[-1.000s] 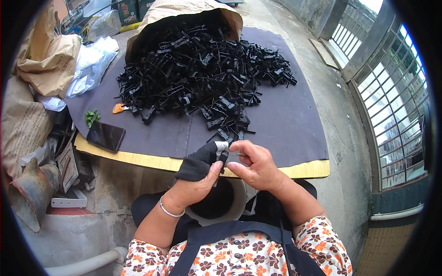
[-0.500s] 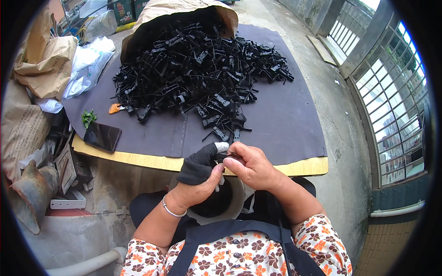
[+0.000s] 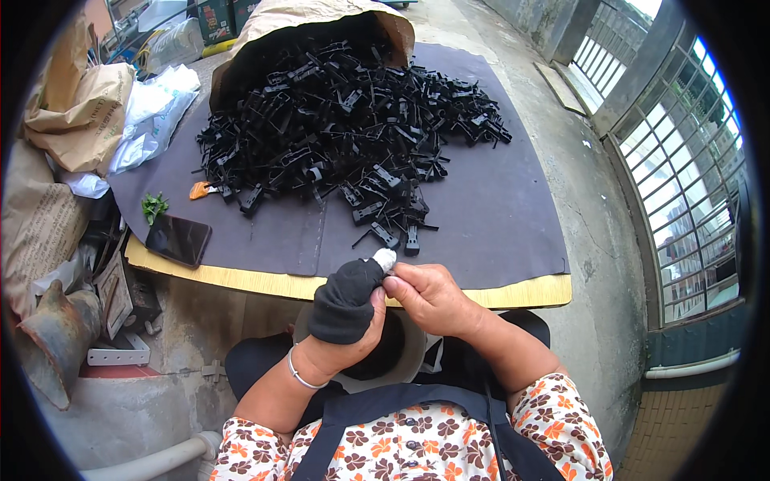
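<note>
1. At far left, a brown paper sack (image 3: 80, 112) stands beside a white plastic bag (image 3: 156, 112).
2. Green leaves (image 3: 155, 207) lie on the dark cover of the table (image 3: 224, 270), next to the dark phone (image 3: 179, 240) near its left edge.
3. Just right of them, an orange-ended piece (image 3: 200, 190) lies against the heap's left fringe.
4. The heap of black plastic clips (image 3: 337, 128) spills from a wide-mouthed paper bag (image 3: 313, 14) across the table's middle.
5. The left hand (image 3: 346, 311), in a black glove with its thumb bare, is at the front edge; its fingers are curled, but I cannot tell whether they grip a clip.
6. Two loose clips (image 3: 411, 239) lie just beyond the fingertips.
7. Below the hands is a pale bucket (image 3: 415, 353).
8. The right hand (image 3: 433, 298) is bare, thumb and forefinger brought together at the glove's tip; anything between them is hidden.
9. At far right is a barred window (image 3: 690, 192).
</note>
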A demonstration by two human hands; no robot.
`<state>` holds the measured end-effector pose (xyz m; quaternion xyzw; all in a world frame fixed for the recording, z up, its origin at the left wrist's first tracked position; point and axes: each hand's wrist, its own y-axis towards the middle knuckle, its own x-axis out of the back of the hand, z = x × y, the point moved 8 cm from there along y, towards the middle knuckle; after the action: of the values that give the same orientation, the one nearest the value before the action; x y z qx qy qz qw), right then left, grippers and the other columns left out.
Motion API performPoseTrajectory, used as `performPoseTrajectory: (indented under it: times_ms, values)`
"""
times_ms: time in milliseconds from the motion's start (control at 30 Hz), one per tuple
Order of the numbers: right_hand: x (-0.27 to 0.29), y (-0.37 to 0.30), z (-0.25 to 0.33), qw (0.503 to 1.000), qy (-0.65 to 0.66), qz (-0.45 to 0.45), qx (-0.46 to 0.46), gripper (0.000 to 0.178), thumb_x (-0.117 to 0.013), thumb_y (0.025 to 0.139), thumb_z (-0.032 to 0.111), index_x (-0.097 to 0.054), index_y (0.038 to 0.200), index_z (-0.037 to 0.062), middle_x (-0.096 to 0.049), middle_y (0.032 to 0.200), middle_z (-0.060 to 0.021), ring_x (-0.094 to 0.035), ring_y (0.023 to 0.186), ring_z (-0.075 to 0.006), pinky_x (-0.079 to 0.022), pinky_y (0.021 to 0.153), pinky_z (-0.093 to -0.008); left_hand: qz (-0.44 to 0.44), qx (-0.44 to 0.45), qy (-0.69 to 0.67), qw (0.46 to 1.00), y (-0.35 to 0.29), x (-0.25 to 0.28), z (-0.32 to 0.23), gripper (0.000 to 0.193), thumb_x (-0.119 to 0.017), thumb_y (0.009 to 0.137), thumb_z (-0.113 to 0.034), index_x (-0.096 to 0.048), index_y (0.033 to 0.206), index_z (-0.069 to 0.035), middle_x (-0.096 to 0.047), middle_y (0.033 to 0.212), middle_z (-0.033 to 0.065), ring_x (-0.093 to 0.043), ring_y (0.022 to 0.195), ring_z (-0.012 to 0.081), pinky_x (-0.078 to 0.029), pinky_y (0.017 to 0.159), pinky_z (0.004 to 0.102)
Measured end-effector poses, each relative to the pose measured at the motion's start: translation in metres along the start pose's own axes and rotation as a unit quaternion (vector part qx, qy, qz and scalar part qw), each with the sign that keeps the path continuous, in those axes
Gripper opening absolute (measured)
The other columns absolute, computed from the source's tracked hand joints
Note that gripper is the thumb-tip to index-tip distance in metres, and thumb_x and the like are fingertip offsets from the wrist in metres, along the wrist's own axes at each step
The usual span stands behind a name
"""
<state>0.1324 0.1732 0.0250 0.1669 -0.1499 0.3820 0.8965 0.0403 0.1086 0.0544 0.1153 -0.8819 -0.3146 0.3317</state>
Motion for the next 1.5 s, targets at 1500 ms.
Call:
performPoseTrajectory:
  times_ms: [1500]
  values:
    - [0.041,0.006,-0.025,0.897,-0.42,-0.131,-0.042,0.028,-0.067,0.079,0.027,-0.057,0.086,0.0026,-0.061,0.071,-0.014,-0.061,0.065,-0.0323,-0.05,0.06,-0.0379,0.141,0.028,0.035,0.989,0.0,-0.007,0.012,0.014,-0.058,0.081,-0.006,-0.062,0.094,-0.002,-0.061,0.085,0.0144,-0.058,0.075,0.0317,-0.045,0.069,0.0401]
